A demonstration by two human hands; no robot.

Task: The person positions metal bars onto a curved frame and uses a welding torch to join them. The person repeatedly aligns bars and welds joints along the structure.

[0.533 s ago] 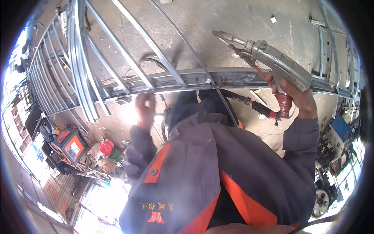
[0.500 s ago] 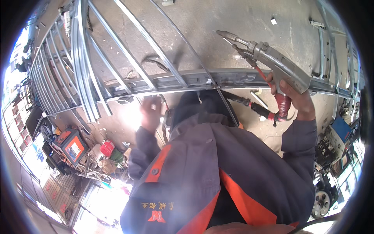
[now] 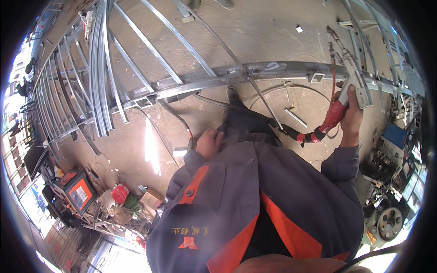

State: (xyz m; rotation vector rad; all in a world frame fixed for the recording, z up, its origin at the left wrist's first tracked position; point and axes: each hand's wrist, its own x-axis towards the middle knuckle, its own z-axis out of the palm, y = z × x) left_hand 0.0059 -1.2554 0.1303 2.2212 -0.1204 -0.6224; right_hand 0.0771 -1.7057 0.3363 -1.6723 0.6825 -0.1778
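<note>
My right hand (image 3: pixel 351 113) is wrapped round the red-taped grip of a grey metal welding gun (image 3: pixel 354 75). The gun's narrow nozzle points away from me, up and slightly left, above the right part of a long steel frame rail (image 3: pixel 273 68). From the grip, a red and black wrapped cable (image 3: pixel 312 135) bends back toward my waist. My left hand (image 3: pixel 209 144) is low beside my dark trousers, fingers curled in, with no object visible in them. Close to its left hangs a dark cable with a reddish end (image 3: pixel 189 131).
Parallel steel bars (image 3: pixel 161 54) join the rail on the left, with loose channels (image 3: pixel 101 77) stacked across them. A thin rod (image 3: pixel 223 45) slants over the rail. An orange and grey machine (image 3: pixel 79 194) stands lower left. A clamp (image 3: pixel 291 98) lies on the floor near the cable.
The welding gun has swung right, its nozzle turning from leftward to mostly away from me. My left hand has come down and inward to my trousers. My view has shifted, and a shoe now shows.
</note>
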